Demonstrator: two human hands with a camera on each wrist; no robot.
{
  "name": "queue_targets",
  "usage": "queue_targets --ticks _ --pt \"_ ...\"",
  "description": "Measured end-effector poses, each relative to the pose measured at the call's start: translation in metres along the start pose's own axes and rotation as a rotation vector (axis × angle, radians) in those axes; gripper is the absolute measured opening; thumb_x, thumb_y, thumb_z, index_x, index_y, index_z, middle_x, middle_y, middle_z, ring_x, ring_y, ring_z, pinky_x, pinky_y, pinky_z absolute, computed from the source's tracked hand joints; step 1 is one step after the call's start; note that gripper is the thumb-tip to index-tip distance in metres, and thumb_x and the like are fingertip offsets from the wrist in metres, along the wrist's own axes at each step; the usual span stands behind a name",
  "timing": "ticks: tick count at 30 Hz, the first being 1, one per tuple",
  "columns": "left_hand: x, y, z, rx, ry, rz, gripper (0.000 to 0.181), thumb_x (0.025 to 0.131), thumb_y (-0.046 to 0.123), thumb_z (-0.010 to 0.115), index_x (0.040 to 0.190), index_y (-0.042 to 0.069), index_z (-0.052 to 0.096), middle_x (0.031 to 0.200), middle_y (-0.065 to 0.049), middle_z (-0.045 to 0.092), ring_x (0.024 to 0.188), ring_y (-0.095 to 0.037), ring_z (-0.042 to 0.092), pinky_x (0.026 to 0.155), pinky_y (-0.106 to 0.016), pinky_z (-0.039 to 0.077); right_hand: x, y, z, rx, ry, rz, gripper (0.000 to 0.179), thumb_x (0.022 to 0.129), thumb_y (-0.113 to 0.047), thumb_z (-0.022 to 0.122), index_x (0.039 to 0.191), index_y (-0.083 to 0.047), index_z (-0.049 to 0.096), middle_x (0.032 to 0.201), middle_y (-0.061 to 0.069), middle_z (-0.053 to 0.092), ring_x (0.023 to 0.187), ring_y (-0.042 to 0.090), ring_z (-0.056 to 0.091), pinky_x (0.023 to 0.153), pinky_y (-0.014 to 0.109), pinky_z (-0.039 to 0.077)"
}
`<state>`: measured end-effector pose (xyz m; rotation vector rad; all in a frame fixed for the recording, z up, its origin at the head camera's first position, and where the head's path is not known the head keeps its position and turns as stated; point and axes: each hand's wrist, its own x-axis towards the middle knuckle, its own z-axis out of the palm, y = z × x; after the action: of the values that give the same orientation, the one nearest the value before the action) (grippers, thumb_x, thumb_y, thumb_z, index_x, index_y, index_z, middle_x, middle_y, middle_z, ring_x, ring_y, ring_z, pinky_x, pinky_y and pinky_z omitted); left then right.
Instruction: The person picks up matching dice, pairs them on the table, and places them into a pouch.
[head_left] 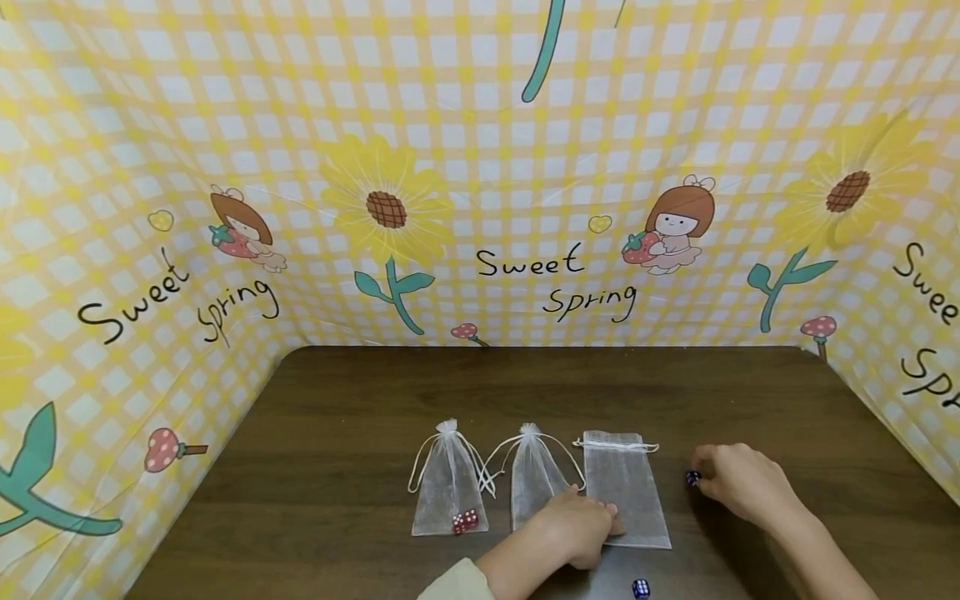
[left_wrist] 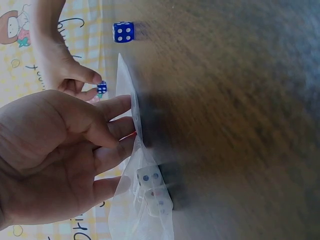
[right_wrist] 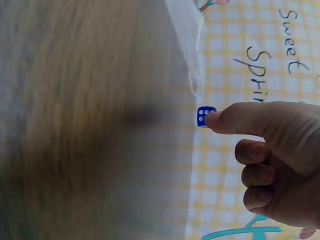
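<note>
My right hand (head_left: 750, 483) pinches a blue die with white dots (right_wrist: 202, 114) between thumb and index finger, to the right of the rightmost sheer white drawstring bag (head_left: 633, 500). In the right wrist view its other fingers are curled in. My left hand (head_left: 570, 527), fingers loosely extended, touches the flat rightmost bag near its lower left. In the left wrist view, two white dice (left_wrist: 148, 177) show through the neighbouring middle bag (head_left: 531, 467), partly hidden by this hand in the head view. Another blue die (head_left: 641, 588) sits near the front, below the rightmost bag.
At the left of the row lies a third bag (head_left: 438, 492), its neck drawn together, with red dice (head_left: 465, 522) inside. The brown wooden table (head_left: 337, 417) is surrounded by a yellow checked cloth (head_left: 480, 167) printed with flowers and words.
</note>
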<state>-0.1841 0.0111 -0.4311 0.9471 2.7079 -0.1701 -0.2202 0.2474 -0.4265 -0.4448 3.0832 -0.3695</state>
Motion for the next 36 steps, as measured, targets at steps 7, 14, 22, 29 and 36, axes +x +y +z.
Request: queue_targets --ticks 7,14,22,29,36 --pt "0.000 0.000 0.001 0.002 -0.002 0.003 0.050 0.076 0.023 0.070 0.120 0.042 0.059 0.128 0.021 0.049 0.118 0.003 0.042 0.102 -0.028 0.028 -0.014 -0.014 -0.007 0.010 0.016 -0.033 0.016 0.071 -0.018 0.076 0.083 -0.022 0.065 0.077 -0.001 0.065 0.056 0.011 0.048 0.044 0.033 0.038" --pt "0.000 0.001 0.000 -0.013 0.004 -0.013 0.050 0.075 0.023 0.071 0.120 0.042 0.059 0.128 0.020 0.049 0.118 0.003 0.042 0.103 -0.028 0.027 -0.026 -0.032 -0.004 -0.014 0.028 -0.092 0.019 0.068 -0.019 0.078 0.080 -0.027 0.064 0.076 -0.008 0.063 0.059 0.010 0.052 0.044 0.034 0.040" --pt "0.001 0.001 0.000 -0.006 -0.001 -0.010 0.049 0.076 0.023 0.070 0.120 0.043 0.059 0.128 0.020 0.049 0.118 0.003 0.042 0.103 -0.027 0.027 -0.042 -0.047 0.008 0.032 -0.008 -0.208 0.022 0.068 -0.018 0.077 0.075 -0.030 0.060 0.071 -0.019 0.057 0.058 0.001 0.047 0.046 0.027 0.037" --pt "0.002 0.001 -0.001 -0.005 0.004 -0.001 0.049 0.076 0.023 0.070 0.120 0.042 0.059 0.128 0.020 0.049 0.118 0.002 0.043 0.103 -0.028 0.027 -0.051 -0.051 0.013 0.139 -0.114 -0.290 0.021 0.072 -0.016 0.074 0.072 -0.029 0.057 0.069 -0.024 0.051 0.056 -0.003 0.040 0.046 0.024 0.033" --pt "0.002 0.001 -0.001 0.005 0.007 0.001 0.049 0.076 0.023 0.070 0.119 0.042 0.059 0.127 0.020 0.050 0.116 0.001 0.045 0.102 -0.027 0.027 -0.054 -0.052 0.017 0.198 -0.188 -0.293 0.021 0.072 -0.014 0.073 0.072 -0.029 0.059 0.068 -0.023 0.051 0.055 -0.002 0.041 0.046 0.026 0.033"
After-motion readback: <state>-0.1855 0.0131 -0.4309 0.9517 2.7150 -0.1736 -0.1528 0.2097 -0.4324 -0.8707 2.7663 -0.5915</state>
